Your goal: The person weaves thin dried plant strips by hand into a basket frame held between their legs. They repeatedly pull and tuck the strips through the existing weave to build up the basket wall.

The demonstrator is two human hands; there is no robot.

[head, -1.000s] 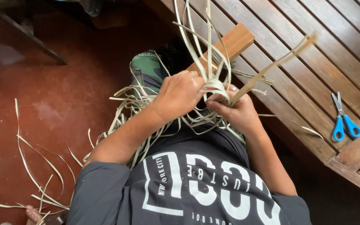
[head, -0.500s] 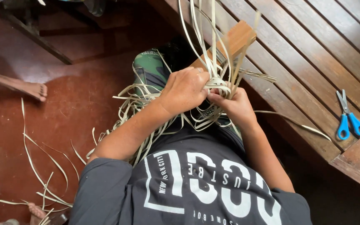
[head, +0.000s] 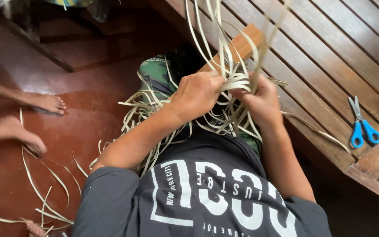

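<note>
While both hands meet over the lap, the left hand (head: 198, 94) is clenched on a bundle of pale flat weaving strips (head: 235, 83), its knuckles turned up and its fingers folded tight around the coiled part of the bundle. The right hand (head: 262, 98) sits just right of it, touching the same bundle, with its fingers closed around several strips that rise from the coil. The strips therefore lie between the two hands and partly inside both grips. From there long ends fan upward toward the far edge of the view, blurred at the top, while shorter ends spill down and to the left over the camouflage-patterned trousers (head: 154, 72) and the dark printed T-shirt (head: 207, 197).

A wooden block (head: 242, 44) lies under the bundle, slanting from the hands up toward the far right, one end resting on the slatted wooden platform (head: 330, 52). Blue-handled scissors (head: 362, 125) lie on that platform, well apart from the hands, at the right. More loose strips (head: 40, 193) curl on the red-brown floor (head: 88, 118) at the near left. Two bare feet of another person (head: 44, 103) rest on that floor at the left edge, well apart from the hands.
</note>
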